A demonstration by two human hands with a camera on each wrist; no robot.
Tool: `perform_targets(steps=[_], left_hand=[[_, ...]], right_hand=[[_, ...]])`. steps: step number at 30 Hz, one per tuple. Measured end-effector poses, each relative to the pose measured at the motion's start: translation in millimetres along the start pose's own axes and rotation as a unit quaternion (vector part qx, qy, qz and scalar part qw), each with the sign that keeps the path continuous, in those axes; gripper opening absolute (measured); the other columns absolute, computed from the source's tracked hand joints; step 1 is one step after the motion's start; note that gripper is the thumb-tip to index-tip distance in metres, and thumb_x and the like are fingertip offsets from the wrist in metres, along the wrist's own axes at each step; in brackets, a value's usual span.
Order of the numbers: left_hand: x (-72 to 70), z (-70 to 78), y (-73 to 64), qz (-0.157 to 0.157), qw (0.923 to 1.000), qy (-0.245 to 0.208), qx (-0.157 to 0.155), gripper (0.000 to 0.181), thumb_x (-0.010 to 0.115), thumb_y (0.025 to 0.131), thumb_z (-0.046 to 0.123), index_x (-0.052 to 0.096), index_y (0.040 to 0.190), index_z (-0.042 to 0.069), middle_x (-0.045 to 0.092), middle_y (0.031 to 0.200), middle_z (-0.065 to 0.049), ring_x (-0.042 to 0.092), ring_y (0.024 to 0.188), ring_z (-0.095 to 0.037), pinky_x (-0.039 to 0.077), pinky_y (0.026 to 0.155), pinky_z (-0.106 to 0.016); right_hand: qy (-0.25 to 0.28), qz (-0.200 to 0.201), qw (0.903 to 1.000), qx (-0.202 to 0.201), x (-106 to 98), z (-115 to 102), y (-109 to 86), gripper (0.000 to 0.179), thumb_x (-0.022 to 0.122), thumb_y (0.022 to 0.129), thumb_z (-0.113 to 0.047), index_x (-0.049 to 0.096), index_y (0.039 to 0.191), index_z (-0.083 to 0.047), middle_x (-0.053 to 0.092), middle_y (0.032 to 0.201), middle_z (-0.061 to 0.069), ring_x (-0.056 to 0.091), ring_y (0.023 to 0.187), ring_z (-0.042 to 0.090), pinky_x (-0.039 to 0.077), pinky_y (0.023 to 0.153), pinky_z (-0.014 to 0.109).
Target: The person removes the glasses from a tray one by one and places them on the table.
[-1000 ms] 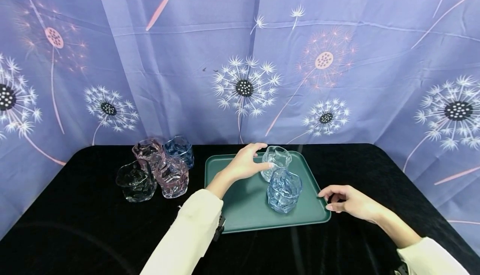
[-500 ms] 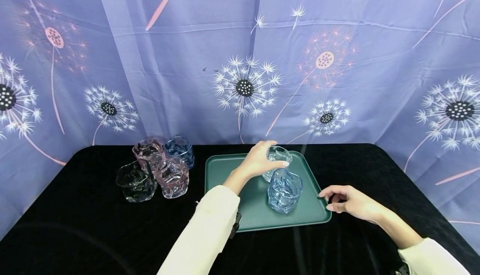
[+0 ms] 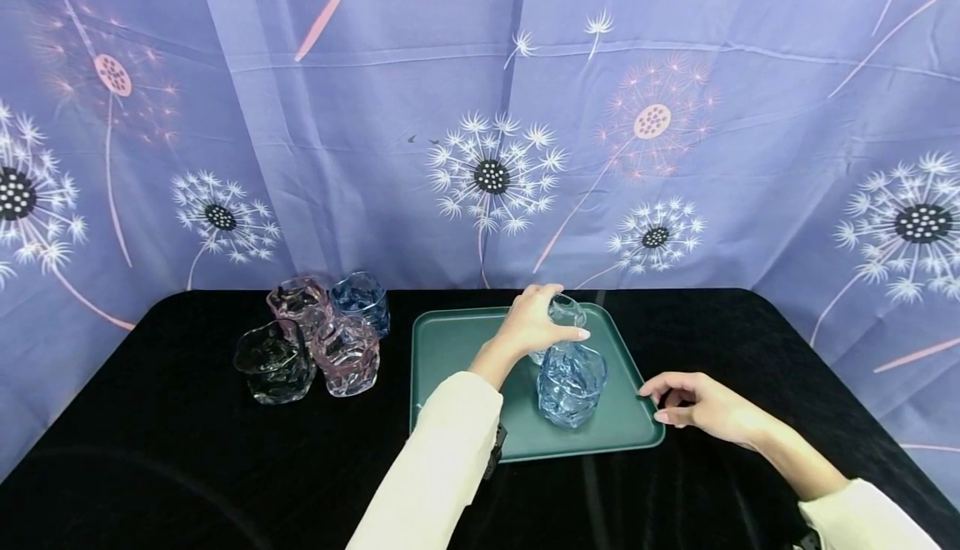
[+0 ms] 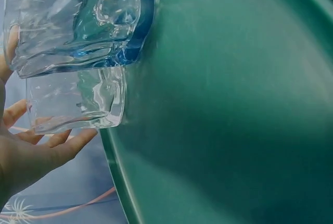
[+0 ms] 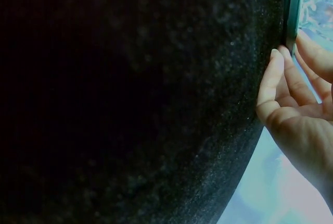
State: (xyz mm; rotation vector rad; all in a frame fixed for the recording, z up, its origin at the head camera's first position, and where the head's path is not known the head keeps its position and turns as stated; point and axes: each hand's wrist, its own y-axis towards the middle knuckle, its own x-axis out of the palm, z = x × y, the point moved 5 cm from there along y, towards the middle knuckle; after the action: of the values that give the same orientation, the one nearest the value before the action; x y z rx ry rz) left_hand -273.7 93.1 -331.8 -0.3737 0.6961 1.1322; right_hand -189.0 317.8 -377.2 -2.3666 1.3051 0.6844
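- state the left hand.
- my left hand is set around the clear glass, thumb on the near side, fingers on the far side. the spread is wide. the left wrist view shows my fingers along the glass wall; whether they press it, i cannot tell.
- position of that glass?
- upright on the green tray, close to the far edge and toward the far right corner. my hand hides part of it.
- anything beside it?
- the blue glass, upright on the same tray, in front of the clear one and nearer the right edge than the left. it overlaps the clear one from here, so contact between the two cannot be confirmed.
- state the right hand.
- my right hand has a narrow hold: bent fingers on the tray's rim at its right edge, just up from the near right corner.
- and the tray's support?
- the black-covered table. the tray lies flat, its far edge near the table's far edge.
- remaining items?
- toward the table's far left corner, a close group, all upright: a second clear glass, two pink glasses and a dark blue glass. behind the table hangs a violet curtain with a dandelion print.
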Motion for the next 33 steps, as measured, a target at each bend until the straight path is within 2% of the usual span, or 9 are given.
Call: perform_targets(steps=[8,13,18,25,33], left_hand=[[3.5,-2.1,2.3,-0.008,0.9999,-0.004,-0.009,0.081,0.074,0.073,0.041,0.039,0.139,0.010,0.039,0.137,-0.011,0.037,0.124,-0.026,0.035,0.098,-0.039],[5.2,-4.3,3.1,-0.011,0.9994,-0.019,-0.025,0.083,0.075,0.073,0.040,0.036,0.140,0.010,0.037,0.138,-0.011,0.037,0.125,-0.025,0.036,0.098,-0.039],[5.2,-6.8,3.8,-0.004,0.9990,-0.030,-0.034,0.082,0.076,0.072,0.038,0.038,0.139,0.009,0.039,0.137,-0.012,0.038,0.123,-0.026,0.037,0.097,-0.039],[4.7,-9.3,3.9,0.013,0.9986,-0.041,-0.033,0.078,0.077,0.071,0.037,0.042,0.136,0.010,0.042,0.133,-0.010,0.041,0.120,-0.025,0.039,0.094,-0.038],[3.9,-12.5,3.1,0.017,0.9981,-0.049,-0.033,0.076,0.078,0.069,0.037,0.045,0.133,0.011,0.047,0.128,-0.009,0.044,0.116,-0.024,0.040,0.092,-0.037]], right_hand=[[0.010,-0.001,0.9998,-0.018,-0.6,-0.6,-1.3,0.029,0.062,0.084,-0.003,0.055,0.109,0.008,0.055,0.080,0.008,0.051,0.065,0.008,0.046,0.054,0.027],[0.011,-0.001,0.9999,-0.011,-0.2,1.1,-0.9,0.029,0.062,0.084,-0.005,0.055,0.109,0.008,0.055,0.080,0.007,0.051,0.065,0.007,0.046,0.055,0.028],[0.007,-0.003,0.9999,-0.011,0.9,1.6,0.0,0.030,0.062,0.084,-0.006,0.055,0.110,0.007,0.055,0.080,0.007,0.052,0.066,0.007,0.046,0.055,0.027],[0.009,-0.004,1.0000,0.002,-0.2,1.8,-0.4,0.031,0.062,0.084,-0.006,0.055,0.111,0.007,0.055,0.082,0.010,0.052,0.068,0.009,0.046,0.057,0.027],[0.006,-0.003,1.0000,0.004,0.5,1.5,-0.8,0.031,0.062,0.085,-0.007,0.055,0.111,0.007,0.055,0.082,0.010,0.052,0.068,0.009,0.046,0.056,0.027]])
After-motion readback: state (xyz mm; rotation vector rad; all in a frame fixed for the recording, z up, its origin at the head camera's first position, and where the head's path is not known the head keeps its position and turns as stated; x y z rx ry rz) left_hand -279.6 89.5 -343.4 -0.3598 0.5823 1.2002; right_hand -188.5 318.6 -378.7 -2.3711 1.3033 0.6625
